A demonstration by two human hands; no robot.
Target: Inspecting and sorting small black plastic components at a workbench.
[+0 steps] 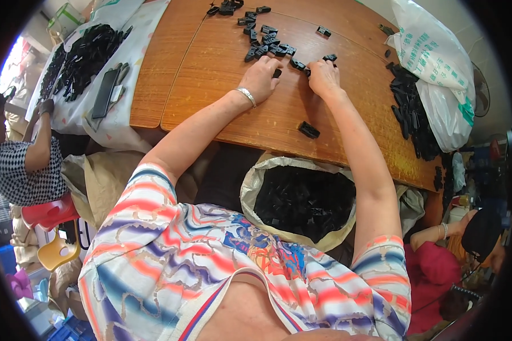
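My left hand (259, 80), a bracelet at its wrist, rests over the wooden table with its fingers curled round a small black plastic piece (277, 73). To its right, my right hand (324, 79) is bent down with its fingers closed on a similar black piece (308, 72), largely hidden by them. Another black piece (330, 58) sits at its fingertips. Just beyond both hands lies a loose cluster of black plastic pieces (269, 41). One more black piece (308, 129) lies alone near the front edge.
An open sack (250, 190) full of black pieces stands at the table's (210, 62) front edge. Long black parts (409, 108) and a white plastic bag (438, 74) lie right. At left, a covered table holds a black heap (91, 59) and a phone (104, 94). Other people sit on both sides.
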